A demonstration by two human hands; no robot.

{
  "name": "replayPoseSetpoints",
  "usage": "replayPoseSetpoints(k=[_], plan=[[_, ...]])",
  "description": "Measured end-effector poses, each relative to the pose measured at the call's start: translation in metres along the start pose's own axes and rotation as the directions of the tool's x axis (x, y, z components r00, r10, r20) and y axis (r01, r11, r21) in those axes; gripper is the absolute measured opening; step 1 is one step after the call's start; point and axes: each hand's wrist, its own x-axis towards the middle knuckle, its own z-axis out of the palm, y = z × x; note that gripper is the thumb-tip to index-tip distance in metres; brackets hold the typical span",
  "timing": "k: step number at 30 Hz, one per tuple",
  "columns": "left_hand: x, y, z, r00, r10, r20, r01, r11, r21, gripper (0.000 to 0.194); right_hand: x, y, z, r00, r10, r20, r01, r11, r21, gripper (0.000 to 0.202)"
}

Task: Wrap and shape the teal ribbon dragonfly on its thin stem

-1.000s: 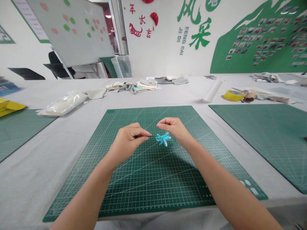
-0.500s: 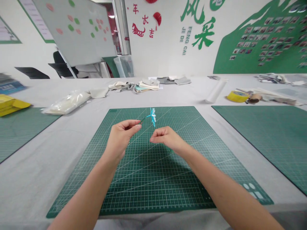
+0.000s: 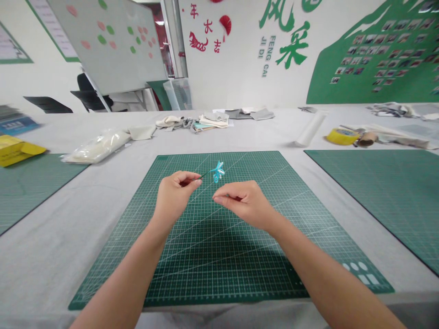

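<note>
Thumb and fingers of my left hand [image 3: 178, 192] pinch the dark thin stem of a small blue flower [image 3: 218, 172] with white parts on its petals. The blossom points right, held above the green cutting mat [image 3: 192, 260]. Just below and right of the blossom is my right hand [image 3: 245, 201], apart from it. Its thumb and fingers are pressed together, and a tiny dark thing shows between them, too small to name.
Further cutting mats lie at the left [image 3: 41, 183] and right [image 3: 377, 196]. Behind are a plastic-wrapped pack [image 3: 99, 147], cloth pieces [image 3: 214, 119], a white roll [image 3: 311, 129], yellow tape [image 3: 342, 136] and a yellow packet [image 3: 18, 150].
The flower has turned and dropped slightly, so its petals face differently. My right hand has shifted a little to the right, its fingers still together. My left hand keeps its pinch.
</note>
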Motion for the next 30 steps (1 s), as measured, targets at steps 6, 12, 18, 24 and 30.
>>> replayPoseSetpoints(k=[6, 12, 18, 24, 30], plan=[[-0.005, 0.004, 0.002, 0.977, 0.181, 0.114, -0.204, 0.949, 0.241, 0.011, -0.002, -0.001, -0.005, 0.982, -0.066, -0.178, 0.056, 0.997, -0.061, 0.019], [-0.007, 0.006, 0.001, 0.931, 0.197, 0.308, -0.282, 0.922, 0.264, 0.012, -0.002, 0.005, -0.005, 0.952, -0.085, -0.293, 0.043, 0.988, -0.149, 0.020], [-0.010, 0.011, 0.000, 0.836, 0.252, 0.488, -0.350, 0.929, 0.121, 0.017, 0.002, 0.014, -0.007, 0.945, -0.016, -0.326, -0.028, 0.991, -0.131, 0.017], [-0.012, 0.017, -0.002, 0.827, 0.212, 0.520, -0.283, 0.957, 0.061, 0.011, 0.006, 0.022, -0.008, 0.947, 0.075, -0.312, -0.099, 0.993, -0.063, 0.015], [-0.015, 0.022, -0.004, 0.828, 0.188, 0.528, -0.218, 0.976, -0.006, 0.009, 0.009, 0.029, -0.006, 0.951, 0.120, -0.284, -0.129, 0.992, -0.011, 0.014]])
